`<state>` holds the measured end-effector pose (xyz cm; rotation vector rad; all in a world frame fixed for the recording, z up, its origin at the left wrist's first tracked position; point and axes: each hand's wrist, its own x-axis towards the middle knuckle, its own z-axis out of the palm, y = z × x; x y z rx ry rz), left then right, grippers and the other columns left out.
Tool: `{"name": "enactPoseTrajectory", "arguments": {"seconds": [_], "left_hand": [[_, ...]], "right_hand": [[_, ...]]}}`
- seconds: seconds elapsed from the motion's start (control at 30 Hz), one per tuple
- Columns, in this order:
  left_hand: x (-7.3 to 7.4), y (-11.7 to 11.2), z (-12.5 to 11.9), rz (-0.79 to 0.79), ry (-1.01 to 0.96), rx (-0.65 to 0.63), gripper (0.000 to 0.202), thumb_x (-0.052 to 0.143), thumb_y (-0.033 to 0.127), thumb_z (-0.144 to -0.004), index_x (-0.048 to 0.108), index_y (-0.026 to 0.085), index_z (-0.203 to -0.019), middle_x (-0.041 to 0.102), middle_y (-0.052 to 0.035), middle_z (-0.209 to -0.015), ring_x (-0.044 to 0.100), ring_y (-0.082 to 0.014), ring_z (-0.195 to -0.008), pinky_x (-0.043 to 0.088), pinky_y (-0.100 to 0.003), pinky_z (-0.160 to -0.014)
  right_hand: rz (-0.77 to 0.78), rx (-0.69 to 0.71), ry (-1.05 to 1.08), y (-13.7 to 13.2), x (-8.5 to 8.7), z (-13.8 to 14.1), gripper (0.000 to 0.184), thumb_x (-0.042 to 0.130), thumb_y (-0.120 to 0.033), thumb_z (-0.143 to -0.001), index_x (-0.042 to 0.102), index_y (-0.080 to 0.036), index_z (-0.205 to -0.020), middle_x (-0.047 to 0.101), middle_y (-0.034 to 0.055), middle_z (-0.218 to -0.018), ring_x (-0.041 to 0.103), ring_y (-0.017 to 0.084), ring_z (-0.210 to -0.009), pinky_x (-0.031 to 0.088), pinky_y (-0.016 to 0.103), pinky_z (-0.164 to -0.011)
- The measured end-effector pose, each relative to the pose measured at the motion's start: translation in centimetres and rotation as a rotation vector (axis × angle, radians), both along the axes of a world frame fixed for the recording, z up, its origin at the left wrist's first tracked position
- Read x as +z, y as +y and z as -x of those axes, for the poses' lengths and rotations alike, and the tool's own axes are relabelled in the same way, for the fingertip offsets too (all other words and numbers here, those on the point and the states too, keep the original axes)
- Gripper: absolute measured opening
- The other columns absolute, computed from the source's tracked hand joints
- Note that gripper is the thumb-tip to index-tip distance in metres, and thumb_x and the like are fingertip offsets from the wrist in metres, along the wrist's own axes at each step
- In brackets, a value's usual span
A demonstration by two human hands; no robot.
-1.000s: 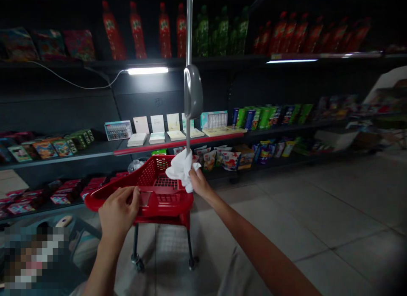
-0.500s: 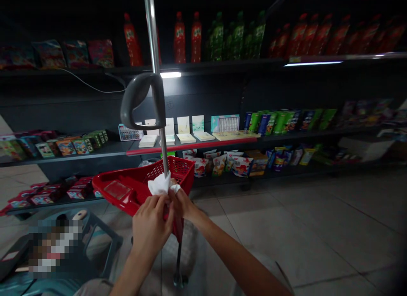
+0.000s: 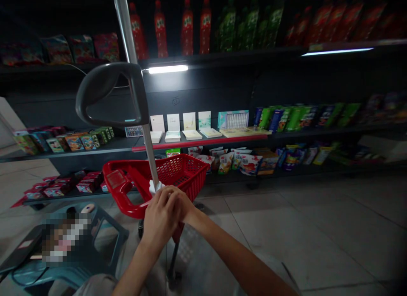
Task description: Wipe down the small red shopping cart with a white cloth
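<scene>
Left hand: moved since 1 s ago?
Yes. The left hand came off the red basket rim and went right to the pole base, now closed over the white cloth beside the right hand.

No legible text on shelf packets (image 3: pixel 226 159)

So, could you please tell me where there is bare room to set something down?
Bare tiled floor lies right of the red basket, between the bottom shelf and the right arm. The basket itself looks empty. It is crowded left, by the blue stool, and at the base of the pole, where left hand and right hand clasp a white cloth.
</scene>
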<state>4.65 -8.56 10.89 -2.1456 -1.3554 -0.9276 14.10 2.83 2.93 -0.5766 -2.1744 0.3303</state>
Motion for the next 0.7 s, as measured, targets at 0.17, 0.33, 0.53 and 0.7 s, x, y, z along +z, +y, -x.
{"name": "enactPoseTrajectory", "arguments": {"seconds": [0.17,0.33,0.53,0.7], "left_hand": [[-0.5,1.0,0.3,0.095,-0.023,0.078,0.025,0.061,0.021,-0.095,0.061,0.022,-0.120,0.070,-0.0080,-0.121,0.065,-0.0249,-0.112,0.057,-0.039,-0.094],[-0.8,1.0,0.9,0.046,-0.019,0.156,0.023,0.058,0.024,-0.098,0.063,0.021,-0.120,0.071,-0.0083,-0.122,0.070,-0.0231,-0.102,0.057,-0.034,-0.086],[0.3,0.1,1.2,0.099,0.007,0.315,0.021,0.053,0.029,-0.101,0.069,0.022,-0.113,0.073,-0.0055,-0.108,0.071,-0.0198,-0.085,0.053,-0.030,-0.071],[0.7,0.2,1.7,0.122,0.069,0.407,0.024,0.053,0.036,-0.102,0.072,0.024,-0.112,0.075,-0.0057,-0.112,0.072,-0.0214,-0.085,0.049,-0.030,-0.060]], "right_hand": [[-0.074,0.004,-0.019,1.2,-0.5,-2.1,0.023,0.058,-0.021,-0.097,0.067,-0.021,-0.118,0.071,0.0072,-0.118,0.062,0.021,-0.111,0.047,0.038,-0.107],[-0.038,-0.065,-0.019,2.4,-1.3,-4.3,0.025,0.047,-0.027,-0.106,0.064,-0.022,-0.123,0.070,0.0065,-0.119,0.061,0.020,-0.109,0.046,0.035,-0.102],[0.001,-0.181,-0.069,3.9,-2.6,-7.7,0.027,0.052,-0.021,-0.103,0.066,-0.022,-0.126,0.069,0.0068,-0.111,0.060,0.021,-0.105,0.049,0.035,-0.096],[0.019,-0.214,-0.068,4.6,-3.2,-9.9,0.042,0.056,-0.011,-0.097,0.063,-0.025,-0.135,0.069,0.0062,-0.122,0.060,0.021,-0.114,0.048,0.039,-0.104]]}}
